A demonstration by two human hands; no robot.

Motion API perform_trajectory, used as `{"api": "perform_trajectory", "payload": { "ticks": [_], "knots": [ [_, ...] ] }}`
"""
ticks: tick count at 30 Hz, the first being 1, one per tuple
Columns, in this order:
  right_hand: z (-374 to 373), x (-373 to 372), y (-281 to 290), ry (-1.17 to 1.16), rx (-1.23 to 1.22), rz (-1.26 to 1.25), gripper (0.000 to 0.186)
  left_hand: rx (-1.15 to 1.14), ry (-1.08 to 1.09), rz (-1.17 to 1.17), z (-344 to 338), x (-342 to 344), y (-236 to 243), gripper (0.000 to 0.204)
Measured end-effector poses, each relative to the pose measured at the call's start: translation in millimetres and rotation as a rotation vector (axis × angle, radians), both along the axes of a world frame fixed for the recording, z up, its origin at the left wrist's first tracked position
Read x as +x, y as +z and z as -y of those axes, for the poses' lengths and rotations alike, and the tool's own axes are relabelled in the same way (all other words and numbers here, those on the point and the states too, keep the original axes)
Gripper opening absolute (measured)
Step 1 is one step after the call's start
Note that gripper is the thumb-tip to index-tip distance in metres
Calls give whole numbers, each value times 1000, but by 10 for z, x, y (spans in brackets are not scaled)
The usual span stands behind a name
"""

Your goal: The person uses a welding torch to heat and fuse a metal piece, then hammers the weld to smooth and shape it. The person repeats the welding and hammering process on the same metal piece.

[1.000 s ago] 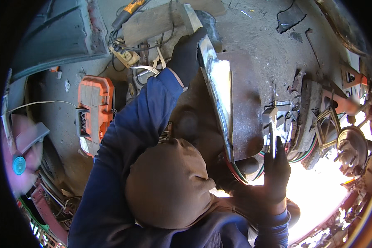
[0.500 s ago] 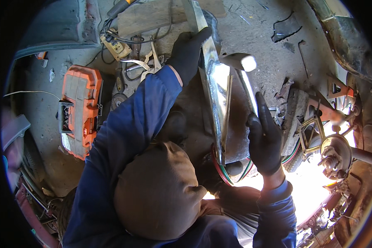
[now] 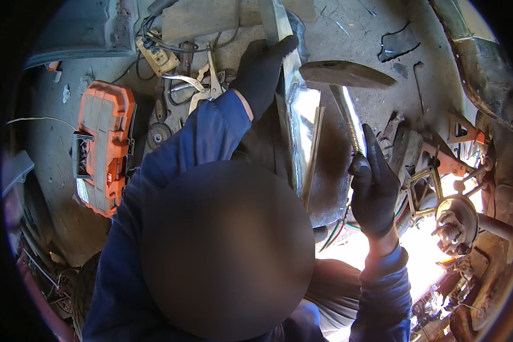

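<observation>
My left hand (image 3: 261, 74), in a black glove, is closed around the upper part of a long, bent, shiny sheet-metal piece (image 3: 305, 114). A welded-looking seam runs along it, and its lower end is hidden. In my black-gloved right hand (image 3: 375, 196) is the bright metal handle of a hammer (image 3: 350, 117), with the index finger laid along the handle. The hammer's long dark head tapers to the right and sits just right of the metal piece; whether they touch I cannot tell. Beneath both is a dark, worn block-like surface (image 3: 332, 165).
An orange and grey toolbox (image 3: 105, 148) stands at left. Locking pliers (image 3: 211, 80), a power strip (image 3: 157, 56), cables and a wooden board (image 3: 202, 21) lie on the concrete floor. At right are a scissor jack (image 3: 424, 191), a wheel hub (image 3: 456, 225) and car parts.
The hammer has turned in my right hand: its head now shows its long side, where before its bright face showed. My left hand keeps its grip on the sheet-metal piece.
</observation>
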State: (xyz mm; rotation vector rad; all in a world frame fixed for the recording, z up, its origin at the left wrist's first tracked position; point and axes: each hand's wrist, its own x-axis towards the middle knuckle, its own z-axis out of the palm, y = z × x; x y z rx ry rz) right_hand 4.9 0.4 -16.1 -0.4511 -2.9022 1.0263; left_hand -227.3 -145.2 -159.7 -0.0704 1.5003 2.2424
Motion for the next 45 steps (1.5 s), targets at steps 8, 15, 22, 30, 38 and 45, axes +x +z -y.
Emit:
{"api": "perform_trajectory", "payload": {
  "ticks": [8,15,22,30,38,45],
  "knots": [
    [-128,-83,-183,74,97,-16,50,-57,7,45,-84,-73,7,62],
    [-237,-100,-195,81,77,34,50,30,-114,-63,-70,-223,-228,58],
    [-256,-125,-143,85,73,127,46,848,-534,438,-251,-744,-291,26],
    [-258,-141,34,119,134,147,51,195,-5,-49,-432,-635,-312,38],
    [-184,-73,109,159,98,251,50,121,59,-14,-383,-573,-195,47],
    [-245,-22,20,212,130,-72,57,49,117,-45,-373,-501,-153,44]
  ]
}}
